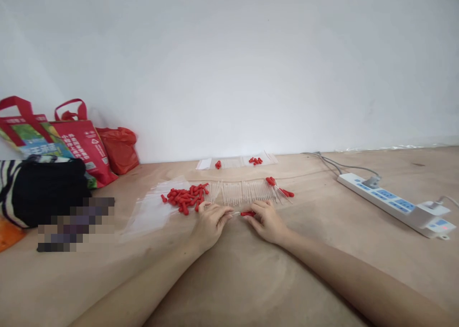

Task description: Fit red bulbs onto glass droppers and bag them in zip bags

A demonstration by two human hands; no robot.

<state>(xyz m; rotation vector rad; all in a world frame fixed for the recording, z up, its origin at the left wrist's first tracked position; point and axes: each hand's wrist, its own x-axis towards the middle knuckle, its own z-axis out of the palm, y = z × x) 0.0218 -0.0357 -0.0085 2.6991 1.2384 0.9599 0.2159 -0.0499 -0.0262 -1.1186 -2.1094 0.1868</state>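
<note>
My left hand [214, 220] pinches a thin clear tube [235, 213] whose end points right. Facing it across a small gap, a red rubber bulb [247, 213] is held between the fingers of my right hand [266, 220]. A heap of red bulbs [184, 196] lies beyond and left of my left hand, partly on clear plastic bags [152, 210]. Rows of clear tubes [233, 192] are laid out behind both hands. More red bulbs [287, 192] with thin tubes lie just beyond my right hand.
Farther back are bags holding tubes and red bulbs [256, 160]. A white power strip [394, 202] with plugs and cords is at the right. On the left stand a red shopping bag [86, 147], an orange-red plastic bag [120, 150] and a black cloth item [53, 188].
</note>
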